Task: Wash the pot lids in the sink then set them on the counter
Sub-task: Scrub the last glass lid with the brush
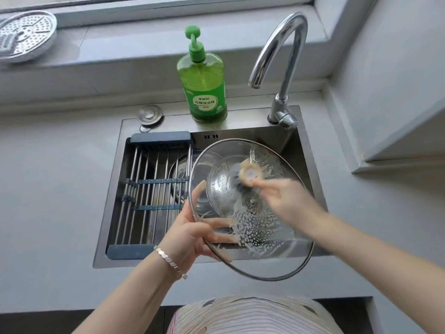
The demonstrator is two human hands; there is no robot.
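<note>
sudsy glass lid [272, 242], scrubber [250, 174] against it, above sink [252, 134]; rack [154, 182] inside

The soap bottle [202, 92] is bright see-through green with a solid green pump and a darker green label printed in white. The tap [281, 56] is shiny silver. The sink [310, 150] is dark brushed grey steel, set in a pale grey counter [48, 189]. The rack [154, 196] has silver rods with slate-blue end pieces and clips. The lid [252, 225] is clear glass with a silver rim, mottled with white foam in a speckled, net-like pattern. The scrubber [250, 174] is beige with a pale lilac centre. The steamer plate [24, 37] is silver, dotted with rows of small holes. The bracelet [169, 261] is silver. The shirt [252, 317] is cream with thin grey stripes.
</note>
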